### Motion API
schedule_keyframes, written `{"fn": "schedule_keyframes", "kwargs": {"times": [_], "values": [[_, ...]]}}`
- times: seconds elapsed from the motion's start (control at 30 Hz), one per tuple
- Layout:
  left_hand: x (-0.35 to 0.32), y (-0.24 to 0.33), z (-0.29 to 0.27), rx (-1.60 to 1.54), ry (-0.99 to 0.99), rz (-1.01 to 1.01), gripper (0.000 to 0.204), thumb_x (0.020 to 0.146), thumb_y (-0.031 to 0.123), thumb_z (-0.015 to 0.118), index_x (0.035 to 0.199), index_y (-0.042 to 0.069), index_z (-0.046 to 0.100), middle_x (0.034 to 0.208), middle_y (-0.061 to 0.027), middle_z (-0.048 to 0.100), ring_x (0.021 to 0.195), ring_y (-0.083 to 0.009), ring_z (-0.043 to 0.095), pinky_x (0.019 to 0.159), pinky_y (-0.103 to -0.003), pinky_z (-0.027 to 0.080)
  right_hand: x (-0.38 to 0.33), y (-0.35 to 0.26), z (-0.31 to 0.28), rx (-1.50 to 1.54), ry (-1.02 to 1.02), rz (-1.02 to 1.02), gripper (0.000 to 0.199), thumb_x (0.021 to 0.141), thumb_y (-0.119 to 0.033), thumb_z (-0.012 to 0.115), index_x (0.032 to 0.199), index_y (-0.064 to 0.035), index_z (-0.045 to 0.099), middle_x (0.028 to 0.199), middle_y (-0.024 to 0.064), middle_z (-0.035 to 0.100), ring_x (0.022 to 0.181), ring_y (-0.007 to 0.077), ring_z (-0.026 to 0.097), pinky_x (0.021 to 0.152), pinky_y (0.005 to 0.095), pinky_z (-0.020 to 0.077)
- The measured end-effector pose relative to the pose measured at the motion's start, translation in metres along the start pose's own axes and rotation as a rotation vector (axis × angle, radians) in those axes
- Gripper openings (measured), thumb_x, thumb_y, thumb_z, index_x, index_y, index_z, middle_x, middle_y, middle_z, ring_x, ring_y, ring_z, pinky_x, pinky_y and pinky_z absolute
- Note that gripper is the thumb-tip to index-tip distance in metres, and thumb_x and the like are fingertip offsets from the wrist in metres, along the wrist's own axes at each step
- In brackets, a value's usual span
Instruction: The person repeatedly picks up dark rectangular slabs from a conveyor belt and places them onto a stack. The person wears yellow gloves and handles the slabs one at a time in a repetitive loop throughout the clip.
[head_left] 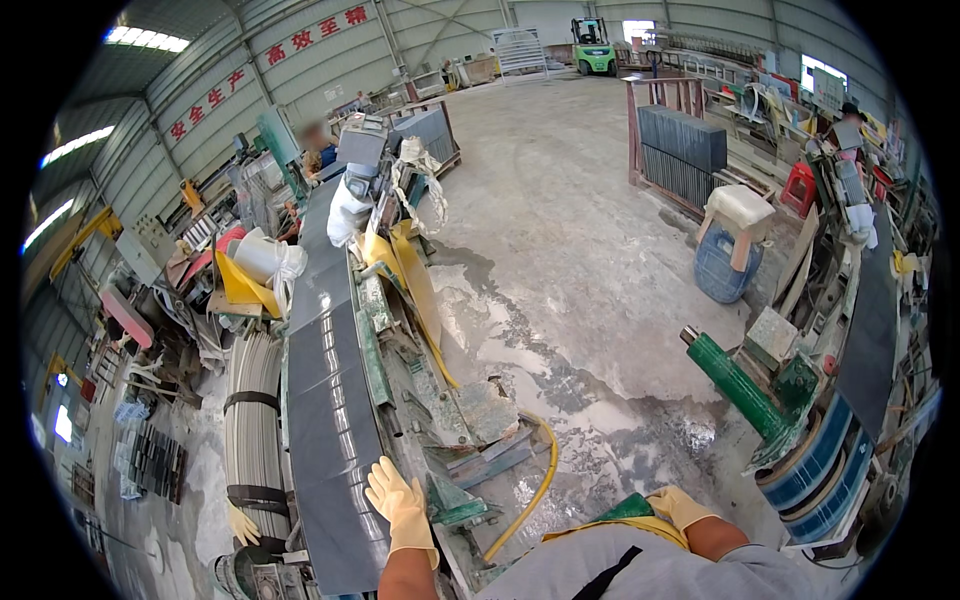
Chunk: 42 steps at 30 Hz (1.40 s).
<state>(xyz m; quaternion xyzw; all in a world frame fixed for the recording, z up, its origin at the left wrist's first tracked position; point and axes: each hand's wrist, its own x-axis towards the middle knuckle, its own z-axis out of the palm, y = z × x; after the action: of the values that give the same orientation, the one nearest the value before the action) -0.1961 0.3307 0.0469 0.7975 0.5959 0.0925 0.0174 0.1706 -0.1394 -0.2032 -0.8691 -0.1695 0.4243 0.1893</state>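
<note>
My left hand (399,503), in a cream rubber glove, is open with its fingers spread over the edge of a dark grey stone slab (318,490). The slab lies on a long conveyor line (375,345) running away from me, with more dark slabs ahead of it. Bent back at my waist, my right hand (681,506) wears a similar glove and rests against a yellow and green apron (625,512). Its fingers are mostly hidden, so whether they are closed is unclear. A loose cream glove (243,524) hangs left of the line.
Left of the line stands a strapped bundle of pale strips (255,420). A yellow hose (548,465) curves over the wet floor. At right are a green cylinder (735,385), a blue barrel (725,265) and racked slabs (680,145). A green forklift (594,50) stands far back; two people work farther off.
</note>
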Motion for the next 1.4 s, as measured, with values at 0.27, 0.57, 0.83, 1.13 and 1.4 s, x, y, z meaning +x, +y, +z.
{"fn": "schedule_keyframes", "kwargs": {"times": [0.27,0.57,0.83,1.13,1.4], "values": [[-0.001,0.001,-0.001,0.004,0.001,0.012,0.090,0.088,0.029,0.076,0.160,0.007,0.027,0.161,-0.0215,0.038,0.150,-0.0403,0.032,0.122,-0.054,0.023,-0.002,-0.004,-0.002,-0.021,-0.022,0.036,0.036,0.089,-0.041,0.066,0.119,-0.0254,0.079,0.116,0.0108,0.076,0.106,0.0329,0.072,0.094,0.0434,0.0546],[0.004,-0.005,0.005,0.092,0.153,0.067,0.090,0.084,0.029,0.078,0.158,0.008,0.032,0.155,-0.0178,0.044,0.144,-0.0375,0.040,0.117,-0.053,0.032,-0.026,-0.025,-0.016,-0.053,0.127,-0.307,0.035,0.095,-0.037,0.060,0.110,-0.0111,0.078,0.104,0.0213,0.075,0.093,0.0365,0.072,0.085,0.0454,0.0545],[0.003,-0.007,0.012,0.130,0.133,0.093,0.085,0.089,0.031,0.076,0.159,0.009,0.032,0.155,-0.0188,0.044,0.143,-0.0373,0.043,0.112,-0.054,0.038,-0.085,-0.051,-0.044,0.097,-0.013,-0.122,0.039,0.096,-0.029,0.062,0.121,-0.0018,0.074,0.110,0.0196,0.077,0.099,0.0238,0.074,0.088,0.0351,0.0550],[0.012,-0.006,0.016,0.112,0.014,0.020,0.083,0.093,0.033,0.073,0.160,0.014,0.029,0.161,-0.0172,0.037,0.148,-0.0364,0.036,0.116,-0.056,0.033,-0.110,-0.042,-0.042,0.149,-0.122,0.091,0.038,0.096,-0.025,0.061,0.123,-0.0014,0.073,0.109,0.0125,0.078,0.099,0.0164,0.072,0.089,0.0299,0.0541],[-0.049,-0.071,0.042,-0.302,0.247,0.186,0.070,0.092,0.026,0.074,0.154,0.009,0.045,0.149,-0.0234,0.052,0.135,-0.0438,0.048,0.114,-0.051,0.036,-0.104,-0.013,-0.036,0.131,-0.067,-0.139,0.035,0.097,-0.025,0.064,0.123,-0.0039,0.074,0.108,0.0077,0.078,0.093,0.0127,0.068,0.085,0.0289,0.0537]]}}
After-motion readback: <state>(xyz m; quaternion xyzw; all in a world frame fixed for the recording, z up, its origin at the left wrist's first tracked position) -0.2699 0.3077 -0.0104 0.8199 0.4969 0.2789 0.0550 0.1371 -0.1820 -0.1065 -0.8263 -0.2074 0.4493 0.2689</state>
